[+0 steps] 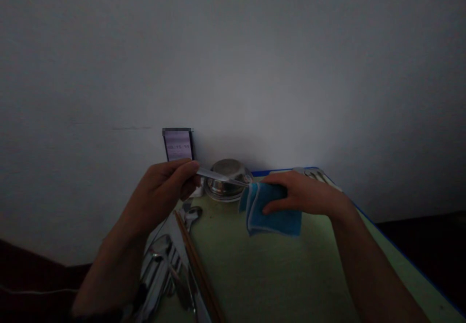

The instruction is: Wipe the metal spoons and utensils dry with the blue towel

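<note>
Over the table (276, 277), the left hand (163, 187) pinches a utensil (217, 175), the right hand (306, 191) a blue cloth (274, 218), perhaps around its tip. Wiping seems partway, cutlery (162, 244) lying either side.

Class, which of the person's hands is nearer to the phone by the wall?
Left. The left hand, holding a metal utensil, shows just below the phone in this view; the right hand, gripping the blue cloth, is well off to the phone's right.
</note>
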Motion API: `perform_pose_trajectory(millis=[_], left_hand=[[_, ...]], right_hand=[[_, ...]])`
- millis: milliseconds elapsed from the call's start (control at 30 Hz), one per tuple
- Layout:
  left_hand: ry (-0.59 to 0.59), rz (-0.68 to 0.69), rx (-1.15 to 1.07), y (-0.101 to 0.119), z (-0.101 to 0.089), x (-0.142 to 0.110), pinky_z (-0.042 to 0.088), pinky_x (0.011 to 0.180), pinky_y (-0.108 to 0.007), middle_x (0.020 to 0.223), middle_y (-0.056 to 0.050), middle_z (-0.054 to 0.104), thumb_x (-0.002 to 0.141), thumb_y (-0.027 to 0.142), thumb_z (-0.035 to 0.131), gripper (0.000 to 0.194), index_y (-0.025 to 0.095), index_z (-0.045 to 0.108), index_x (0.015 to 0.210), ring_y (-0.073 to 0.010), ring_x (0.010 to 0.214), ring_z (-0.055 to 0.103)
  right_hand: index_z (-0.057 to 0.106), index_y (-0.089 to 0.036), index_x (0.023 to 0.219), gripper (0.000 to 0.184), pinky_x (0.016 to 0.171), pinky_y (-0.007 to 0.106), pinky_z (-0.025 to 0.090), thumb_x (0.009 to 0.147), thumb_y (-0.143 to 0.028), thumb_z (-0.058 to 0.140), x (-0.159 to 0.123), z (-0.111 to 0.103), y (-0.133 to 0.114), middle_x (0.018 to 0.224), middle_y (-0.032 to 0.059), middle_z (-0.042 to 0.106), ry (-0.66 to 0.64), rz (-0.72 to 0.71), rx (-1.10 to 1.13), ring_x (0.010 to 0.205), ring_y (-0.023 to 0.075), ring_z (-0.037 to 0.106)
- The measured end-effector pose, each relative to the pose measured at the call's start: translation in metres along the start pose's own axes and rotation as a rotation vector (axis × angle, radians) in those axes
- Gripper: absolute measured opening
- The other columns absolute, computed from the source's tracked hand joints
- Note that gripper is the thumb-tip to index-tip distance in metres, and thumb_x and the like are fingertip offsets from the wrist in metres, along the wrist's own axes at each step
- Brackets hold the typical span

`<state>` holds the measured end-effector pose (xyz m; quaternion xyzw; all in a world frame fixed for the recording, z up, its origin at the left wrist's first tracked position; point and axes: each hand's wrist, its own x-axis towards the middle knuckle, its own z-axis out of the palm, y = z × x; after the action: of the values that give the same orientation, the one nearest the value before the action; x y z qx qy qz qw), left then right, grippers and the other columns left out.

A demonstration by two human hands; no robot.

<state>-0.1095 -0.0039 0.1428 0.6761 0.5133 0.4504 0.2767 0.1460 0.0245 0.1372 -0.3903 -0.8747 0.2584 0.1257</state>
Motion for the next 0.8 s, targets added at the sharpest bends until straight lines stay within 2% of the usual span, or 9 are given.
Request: perform_pose_trajectory(millis=[167, 300, 400, 467, 533, 667, 800], left_hand=[[-0.02, -0.027, -0.001, -0.002, -0.001, 0.003, 0.025, 0.042, -0.021, 0.045, 0.007, 0.037, 0.085, 0.03, 0.042, 0.033, 0.017, 0.047, 0.055, -0.0061, 0.043, 0.033], [-0.011, -0.03, -0.023, -0.006, -0.001, 0.004, 0.025, 0.043, -0.021, 0.045, 0.007, 0.036, 0.086, 0.028, 0.042, 0.033, 0.016, 0.048, 0.056, -0.0056, 0.043, 0.032], [0.022, -0.021, -0.017, -0.009, -0.002, 0.003, 0.027, 0.044, -0.021, 0.045, 0.007, 0.036, 0.086, 0.027, 0.041, 0.032, 0.016, 0.048, 0.057, -0.0055, 0.043, 0.032], [0.003, 0.003, 0.031, -0.01, -0.005, 0.001, 0.028, 0.046, -0.02, 0.046, 0.007, 0.038, 0.086, 0.027, 0.039, 0.031, 0.016, 0.049, 0.06, -0.0059, 0.045, 0.035], [-0.081, 0.003, 0.102, -0.01, -0.007, 0.0, 0.029, 0.046, -0.02, 0.046, 0.006, 0.039, 0.087, 0.03, 0.038, 0.031, 0.015, 0.051, 0.062, -0.0062, 0.045, 0.036], [-0.293, -0.039, 0.17, -0.006, -0.009, -0.002, 0.025, 0.042, -0.018, 0.05, 0.007, 0.035, 0.086, 0.036, 0.038, 0.032, 0.015, 0.048, 0.064, -0.0054, 0.045, 0.031], [-0.321, 0.003, 0.196, -0.004, -0.01, -0.004, 0.027, 0.043, -0.016, 0.054, 0.006, 0.031, 0.087, 0.036, 0.036, 0.034, 0.016, 0.04, 0.06, -0.0052, 0.047, 0.029]], right_hand=[[0.062, -0.022, 0.092, 0.03, 0.059, 0.024, 0.044, 0.07, -0.043, 0.061, 0.002, -0.001, 0.011, 0.086, 0.0004, 0.066, -0.088, 0.022, 0.106, 0.074, 0.0162, 0.061], [0.063, -0.021, 0.09, 0.029, 0.06, 0.025, 0.046, 0.071, -0.042, 0.06, 0.002, -0.001, 0.024, 0.086, 0.0009, 0.067, -0.141, 0.041, 0.263, 0.074, 0.0172, 0.062], [0.063, -0.021, 0.093, 0.029, 0.061, 0.027, 0.047, 0.074, -0.042, 0.056, 0.0, -0.001, 0.03, 0.088, 0.0008, 0.067, -0.031, 0.026, 0.315, 0.076, 0.0178, 0.062], [0.062, -0.021, 0.092, 0.027, 0.062, 0.027, 0.046, 0.076, -0.041, 0.053, 0.0, -0.002, 0.033, 0.086, 0.001, 0.067, 0.076, 0.012, 0.293, 0.074, 0.0172, 0.062], [0.062, -0.02, 0.089, 0.024, 0.061, 0.026, 0.045, 0.078, -0.039, 0.052, -0.001, -0.002, 0.033, 0.083, 0.0011, 0.066, 0.164, 0.003, 0.243, 0.071, 0.0162, 0.061], [0.06, -0.018, 0.085, 0.021, 0.059, 0.025, 0.043, 0.08, -0.037, 0.05, 0.001, -0.004, 0.03, 0.079, 0.001, 0.063, 0.255, -0.013, 0.127, 0.069, 0.0149, 0.058], [0.059, -0.018, 0.085, 0.023, 0.058, 0.025, 0.042, 0.08, -0.038, 0.049, 0.001, -0.003, 0.027, 0.078, 0.0011, 0.062, 0.28, -0.006, 0.087, 0.069, 0.0145, 0.057]])
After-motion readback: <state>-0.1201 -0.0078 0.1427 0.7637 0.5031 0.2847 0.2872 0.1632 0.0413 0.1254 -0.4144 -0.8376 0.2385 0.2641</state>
